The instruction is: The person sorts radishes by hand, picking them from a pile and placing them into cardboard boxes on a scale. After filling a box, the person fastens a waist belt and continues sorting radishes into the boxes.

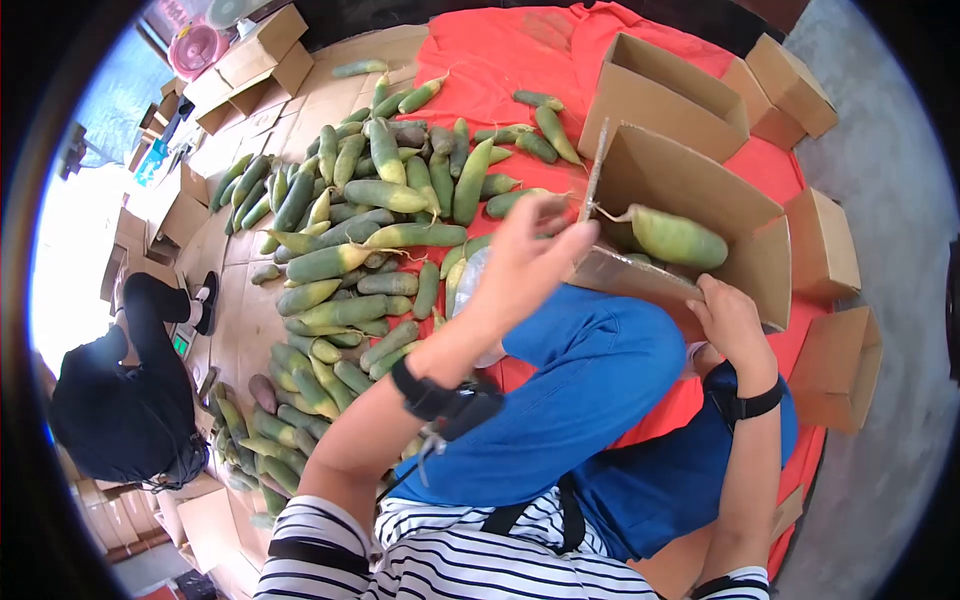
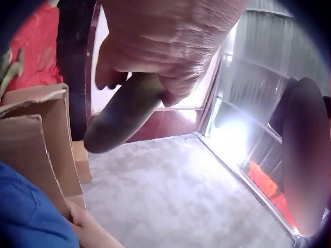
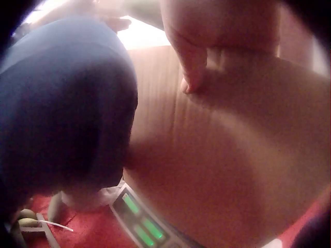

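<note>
In the head view a green radish point(image 1: 680, 238) lies over the opening of a cardboard box point(image 1: 690, 175), its thin root toward the left hand point(image 1: 540, 245). That hand is at the box's left edge, fingers loosely bent, a gap between it and the radish. The left wrist view has the radish point(image 2: 124, 113) beyond the left hand point(image 2: 165, 46), which hides its upper end. The right hand point(image 1: 735, 320) grips the box's near rim; in the right wrist view the right thumb of this hand point(image 3: 217, 31) presses the outer cardboard point(image 3: 222, 144). More radishes in the box are partly hidden.
A large pile of radishes point(image 1: 350, 230) covers the cardboard and red cloth point(image 1: 500, 50) at left. More boxes point(image 1: 825, 245) stand behind and to the right. A person in black point(image 1: 125, 400) sits far left. Below the box is a device with green displays point(image 3: 147, 227).
</note>
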Available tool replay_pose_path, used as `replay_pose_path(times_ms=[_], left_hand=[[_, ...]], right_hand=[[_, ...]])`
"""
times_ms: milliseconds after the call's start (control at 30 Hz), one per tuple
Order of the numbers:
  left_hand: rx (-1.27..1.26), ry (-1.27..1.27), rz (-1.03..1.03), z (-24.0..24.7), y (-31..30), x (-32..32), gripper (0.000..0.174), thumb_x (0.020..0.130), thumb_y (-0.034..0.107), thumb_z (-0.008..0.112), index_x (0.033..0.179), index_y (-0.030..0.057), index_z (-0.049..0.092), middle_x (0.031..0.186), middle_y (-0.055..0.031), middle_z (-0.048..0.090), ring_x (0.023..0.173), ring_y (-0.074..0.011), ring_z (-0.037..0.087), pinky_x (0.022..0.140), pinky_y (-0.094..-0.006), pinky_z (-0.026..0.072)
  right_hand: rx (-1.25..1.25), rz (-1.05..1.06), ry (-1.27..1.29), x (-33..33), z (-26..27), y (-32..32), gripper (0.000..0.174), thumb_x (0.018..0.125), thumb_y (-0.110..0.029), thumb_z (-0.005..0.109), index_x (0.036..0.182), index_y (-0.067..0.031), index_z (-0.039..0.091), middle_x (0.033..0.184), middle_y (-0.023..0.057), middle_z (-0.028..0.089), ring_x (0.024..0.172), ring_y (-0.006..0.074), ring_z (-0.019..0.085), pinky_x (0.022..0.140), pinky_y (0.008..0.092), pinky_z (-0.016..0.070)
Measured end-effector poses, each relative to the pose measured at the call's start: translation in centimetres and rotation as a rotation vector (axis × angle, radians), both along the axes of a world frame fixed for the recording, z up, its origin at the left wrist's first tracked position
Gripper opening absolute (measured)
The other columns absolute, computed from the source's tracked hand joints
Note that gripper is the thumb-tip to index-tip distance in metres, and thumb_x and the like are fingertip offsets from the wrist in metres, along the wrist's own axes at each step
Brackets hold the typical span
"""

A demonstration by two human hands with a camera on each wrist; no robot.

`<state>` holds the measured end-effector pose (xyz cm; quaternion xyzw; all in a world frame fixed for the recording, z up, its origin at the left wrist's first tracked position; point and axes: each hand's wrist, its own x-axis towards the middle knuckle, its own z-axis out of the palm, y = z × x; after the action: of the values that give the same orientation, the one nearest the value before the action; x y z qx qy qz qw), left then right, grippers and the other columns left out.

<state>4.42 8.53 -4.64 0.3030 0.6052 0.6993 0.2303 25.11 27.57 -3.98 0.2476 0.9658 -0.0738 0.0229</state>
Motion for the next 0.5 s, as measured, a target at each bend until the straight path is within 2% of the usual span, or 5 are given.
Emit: replay_pose_path(times_ms=[133, 200, 267, 333, 500], left_hand=[[-0.528, 0.026, -0.085, -10.6, -11.5, -3.6, 0.033, 0.089, 0.023, 0.064, 0.110, -0.0011, 0.056, 0.094, -0.0089, 0.063, 0.090, -0.0132, 0.059, 0.079, -0.0277, 0.0478], [-0.842, 0.123, -0.040, -15.8, -19.0, -2.8, 0.034, 0.082, 0.029, 0.067, 0.097, -0.0011, 0.060, 0.087, -0.0159, 0.066, 0.090, -0.0276, 0.064, 0.078, -0.0366, 0.0496], [-1.173, 0.266, -0.175, -18.1, -26.6, -1.2, 0.035, 0.078, 0.028, 0.068, 0.097, 0.0006, 0.060, 0.095, -0.0180, 0.064, 0.092, -0.0345, 0.061, 0.079, -0.0417, 0.0490], [-1.500, 0.537, -0.154, -19.7, -33.8, 2.2, 0.034, 0.075, 0.025, 0.068, 0.098, 0.0029, 0.058, 0.104, -0.0168, 0.060, 0.097, -0.0369, 0.058, 0.079, -0.0457, 0.0488], [-1.774, 0.468, -0.047, -21.0, -45.1, 7.6, 0.049, 0.071, 0.026, 0.071, 0.108, 0.0036, 0.049, 0.109, -0.0188, 0.057, 0.102, -0.0363, 0.056, 0.081, -0.0471, 0.0491]], right_hand=[[0.075, 0.003, 0.050, 0.0, -0.1, -0.1, 0.020, 0.084, -0.018, 0.061, 0.086, -0.0003, 0.050, 0.084, 0.0216, 0.062, 0.085, 0.0388, 0.060, 0.073, 0.0483, 0.0459], [-0.006, -0.001, 0.003, 0.0, 0.0, -0.1, 0.020, 0.084, -0.018, 0.061, 0.087, -0.0005, 0.050, 0.084, 0.0217, 0.061, 0.085, 0.0396, 0.059, 0.073, 0.0487, 0.0457], [0.053, 0.000, 0.055, 0.2, -0.6, 0.2, 0.021, 0.084, -0.017, 0.061, 0.089, -0.0005, 0.050, 0.085, 0.0218, 0.061, 0.086, 0.0406, 0.058, 0.072, 0.0490, 0.0452], [0.074, 0.005, 0.115, 0.2, -0.8, 0.4, 0.020, 0.084, -0.016, 0.061, 0.090, -0.0007, 0.050, 0.086, 0.0227, 0.060, 0.086, 0.0418, 0.058, 0.072, 0.0492, 0.0447], [0.028, 0.005, 0.032, -0.2, -0.3, -0.1, 0.021, 0.087, -0.016, 0.059, 0.095, 0.0004, 0.050, 0.087, 0.0246, 0.059, 0.087, 0.0427, 0.056, 0.073, 0.0487, 0.0436]])
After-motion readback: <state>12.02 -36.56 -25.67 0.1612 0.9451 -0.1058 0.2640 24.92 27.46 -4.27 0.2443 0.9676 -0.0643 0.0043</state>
